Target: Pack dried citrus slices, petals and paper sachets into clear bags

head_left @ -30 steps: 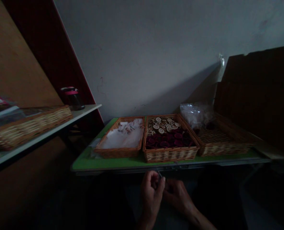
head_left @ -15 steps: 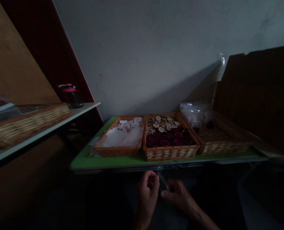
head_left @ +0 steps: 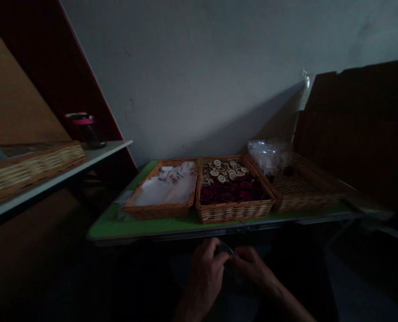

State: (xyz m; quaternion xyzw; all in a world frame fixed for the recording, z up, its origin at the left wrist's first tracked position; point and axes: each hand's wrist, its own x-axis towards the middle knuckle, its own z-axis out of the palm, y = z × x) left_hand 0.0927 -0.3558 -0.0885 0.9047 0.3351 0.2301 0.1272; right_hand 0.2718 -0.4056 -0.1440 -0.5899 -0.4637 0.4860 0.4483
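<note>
Between my hands, just below the table's front edge, is a clear plastic bag [head_left: 228,264]; its outline is faint in the dim light. My left hand [head_left: 207,268] pinches one side of its rim, thumb and forefinger closed. On the opposite side, my right hand [head_left: 251,264] grips the rim with bent fingers. The nearest basket is a wicker one [head_left: 237,211] holding pale dried citrus slices [head_left: 222,179] at the back and dark red dried slices [head_left: 232,192] in front. Whether anything lies inside the bag I cannot tell.
Left of it, another wicker basket [head_left: 158,210] holds white sheets and small packets [head_left: 177,173]. A third basket [head_left: 306,205] at right carries filled clear bags [head_left: 268,154]. All stand on a green table [head_left: 118,228]. A shelf [head_left: 115,146] at left bears a dark bottle [head_left: 91,134]; cardboard [head_left: 356,134] stands right.
My hands have drawn closer about the bag, and its rim now bows out in a curve between them. The view has swung slightly, shifting the baskets left.
</note>
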